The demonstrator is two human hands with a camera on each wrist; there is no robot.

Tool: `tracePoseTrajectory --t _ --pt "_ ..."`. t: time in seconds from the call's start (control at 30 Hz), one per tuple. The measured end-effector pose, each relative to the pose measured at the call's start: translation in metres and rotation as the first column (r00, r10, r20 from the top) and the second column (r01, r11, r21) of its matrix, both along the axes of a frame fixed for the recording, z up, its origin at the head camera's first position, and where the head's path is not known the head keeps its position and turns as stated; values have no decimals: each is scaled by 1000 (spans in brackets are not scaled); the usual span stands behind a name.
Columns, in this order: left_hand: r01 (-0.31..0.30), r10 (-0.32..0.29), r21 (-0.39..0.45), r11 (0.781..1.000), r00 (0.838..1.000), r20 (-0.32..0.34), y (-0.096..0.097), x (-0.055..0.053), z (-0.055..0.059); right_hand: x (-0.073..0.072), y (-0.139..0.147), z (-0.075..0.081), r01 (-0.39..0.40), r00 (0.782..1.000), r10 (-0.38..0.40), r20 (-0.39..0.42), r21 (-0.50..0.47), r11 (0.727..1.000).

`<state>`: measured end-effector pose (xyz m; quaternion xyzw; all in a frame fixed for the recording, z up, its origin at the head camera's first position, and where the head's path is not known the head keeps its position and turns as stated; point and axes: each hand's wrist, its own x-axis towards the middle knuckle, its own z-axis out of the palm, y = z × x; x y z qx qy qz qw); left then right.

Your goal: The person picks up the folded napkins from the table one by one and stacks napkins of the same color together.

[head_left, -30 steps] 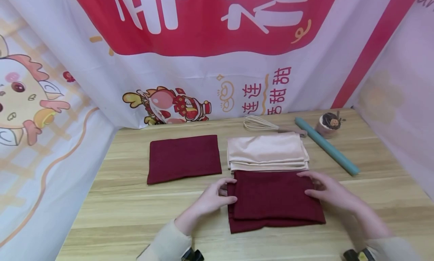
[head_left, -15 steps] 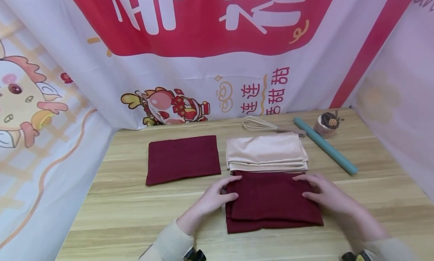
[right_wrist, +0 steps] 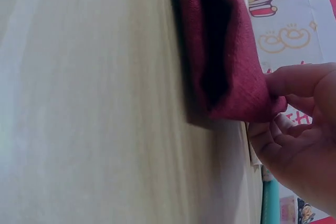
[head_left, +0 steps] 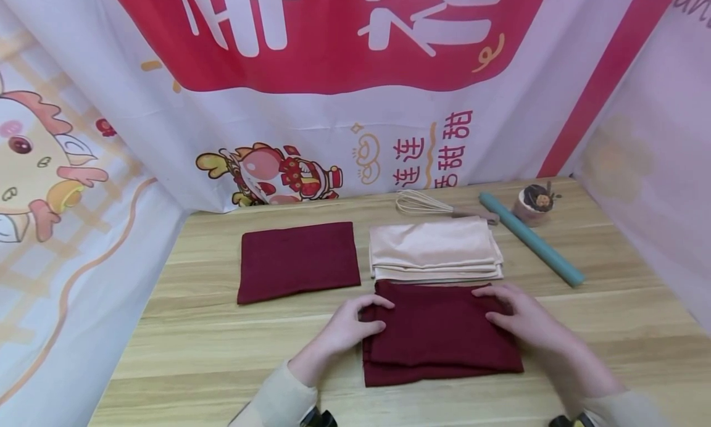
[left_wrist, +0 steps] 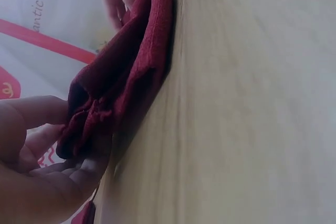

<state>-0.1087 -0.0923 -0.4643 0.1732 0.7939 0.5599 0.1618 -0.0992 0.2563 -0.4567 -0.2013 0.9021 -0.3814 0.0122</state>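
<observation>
On the pale wooden table (head_left: pixel 222 353), a dark red folded cloth (head_left: pixel 439 337) is lying nearest, the left hand (head_left: pixel 345 323) holding its left end and the right hand (head_left: pixel 524 317) its right. Beyond it, a stack of folded cream cloth (head_left: pixel 436 248) is lying, with a pale wire whisk (head_left: pixel 454 211) resting behind. A flat dark red rectangular cloth (head_left: pixel 300 260) is lying left of the stack. On the right, a teal cylindrical rod (head_left: pixel 530 237) is slanting, a cupcake-shaped ornament (head_left: pixel 533 206) standing right of its far end.

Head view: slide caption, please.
Left hand and right hand grip opposite ends of a folded maroon cloth, folded cream fabric behind it.
</observation>
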Motion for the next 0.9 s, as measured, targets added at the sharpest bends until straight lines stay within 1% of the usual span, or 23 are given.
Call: tracePoseTrajectory --t 0.1,0.2,0.33,0.47,0.53,0.6,0.67,0.77,0.9 --pt "3 -3 3 1000 1000 -2 -7 0 0 1 -2 3 -21 1000 21 13 -15 1000" --pt "15 -15 8 1000 1000 -8 -16 0 4 2 -6 6 -46 999 47 19 -27 999" --pt "29 -29 26 999 1000 -10 -32 0 13 1 -14 12 -71 997 72 28 -37 997" --pt "17 -15 49 999 1000 -25 -50 -3 21 -5 -31 19 -93 994 96 51 -57 994" --pt "-1 3 55 998 1000 -27 -60 -5 25 -9 -41 23 -106 993 109 46 -72 992" --pt "-32 33 46 998 999 -22 -71 -7 29 -14 -51 26 -103 994 107 36 -93 990" --pt "-71 72 28 997 997 -17 -80 -9 36 -20 -61 30 -102 995 103 8 -104 989" --pt "-138 138 -12 990 990 -15 -96 -13 45 -32 -76 34 -106 994 102 -34 -123 987" --pt "-200 198 -52 979 980 -33 -115 -19 53 -48 -100 41 -123 991 115 -63 -147 981"
